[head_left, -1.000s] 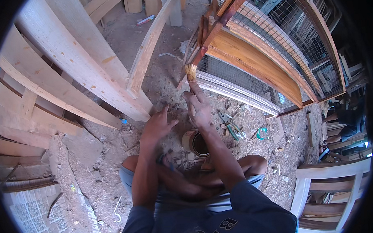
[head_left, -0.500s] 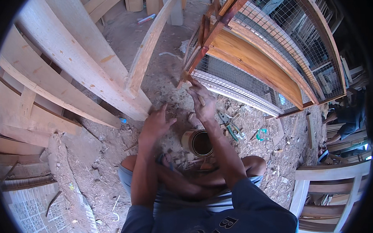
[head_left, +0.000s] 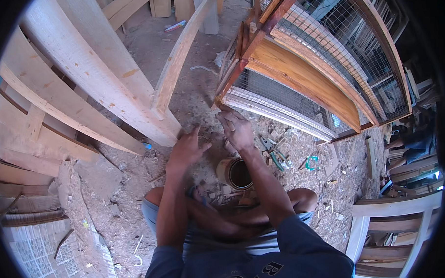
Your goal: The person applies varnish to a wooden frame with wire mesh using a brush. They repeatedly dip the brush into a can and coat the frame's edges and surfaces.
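My right hand [head_left: 237, 131] is closed round a small brush [head_left: 219, 104], most of it hidden by the fingers. The brush end meets the lower corner of a brown-stained wooden cage frame [head_left: 244, 62] with wire mesh, which stands ahead to the right. To its left, my left hand [head_left: 186, 147] hangs with fingers apart and holds nothing, close to the foot of a pale plank [head_left: 148, 119]. An open round can [head_left: 229, 173], dark inside, stands on the ground between my forearms, in front of my crossed legs.
Pliers [head_left: 274, 154] and a green tape-like ring [head_left: 312, 163] lie on the scrap-strewn ground at right. Pale curved boards [head_left: 59, 103] fill the left side. A whitish wooden frame [head_left: 360, 232] stands at lower right; another person [head_left: 411, 144] is partly visible beyond.
My right hand has moved slightly left and turned, and the brush handle that stuck out near the palm no longer shows. The left hand has hardly moved.
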`<state>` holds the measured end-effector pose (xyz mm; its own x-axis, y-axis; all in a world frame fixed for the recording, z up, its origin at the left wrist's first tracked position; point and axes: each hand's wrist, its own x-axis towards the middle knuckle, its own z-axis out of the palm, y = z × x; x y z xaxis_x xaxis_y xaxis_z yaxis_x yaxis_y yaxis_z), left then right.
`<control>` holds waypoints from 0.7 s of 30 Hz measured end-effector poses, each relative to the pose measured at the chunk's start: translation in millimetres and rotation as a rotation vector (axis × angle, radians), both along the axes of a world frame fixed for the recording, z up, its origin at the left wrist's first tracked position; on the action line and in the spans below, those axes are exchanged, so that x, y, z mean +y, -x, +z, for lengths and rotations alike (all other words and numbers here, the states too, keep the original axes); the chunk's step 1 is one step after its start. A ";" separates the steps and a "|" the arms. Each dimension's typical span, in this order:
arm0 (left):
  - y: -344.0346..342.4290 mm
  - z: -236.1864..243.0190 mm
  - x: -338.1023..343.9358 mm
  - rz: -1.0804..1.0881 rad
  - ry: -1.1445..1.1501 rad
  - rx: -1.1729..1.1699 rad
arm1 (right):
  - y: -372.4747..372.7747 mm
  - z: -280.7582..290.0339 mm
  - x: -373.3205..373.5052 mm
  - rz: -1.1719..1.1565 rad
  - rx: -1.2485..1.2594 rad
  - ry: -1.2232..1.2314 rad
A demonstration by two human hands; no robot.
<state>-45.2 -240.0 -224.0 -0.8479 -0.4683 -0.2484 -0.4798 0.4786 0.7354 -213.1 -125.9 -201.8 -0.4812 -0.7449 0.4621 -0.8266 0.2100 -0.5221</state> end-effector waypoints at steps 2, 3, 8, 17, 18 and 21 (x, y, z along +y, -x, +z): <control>-0.6 2.6 0.8 -0.008 -0.024 -0.012 | 0.2 10.7 3.2 -0.024 0.042 0.119; -0.8 3.7 0.5 0.004 -0.040 -0.013 | 3.1 17.4 1.1 -0.041 0.051 0.157; 1.9 0.1 2.9 -0.008 0.033 0.035 | 0.0 32.2 3.2 0.002 0.232 0.370; -3.2 -7.7 0.8 0.016 0.048 0.150 | 3.3 28.8 1.5 0.012 0.317 0.253; -3.7 -8.2 3.3 0.042 0.034 0.151 | 4.2 34.2 5.0 0.037 0.371 0.332; -2.4 -10.2 10.2 0.066 0.117 0.271 | -9.0 48.4 17.5 0.023 0.294 0.267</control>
<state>-42.8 -229.8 -234.3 -0.8428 -0.5367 0.0414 -0.3065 0.5417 0.7827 -204.1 -108.4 -153.5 -0.2839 -0.5891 0.7566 -0.9519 0.0781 -0.2963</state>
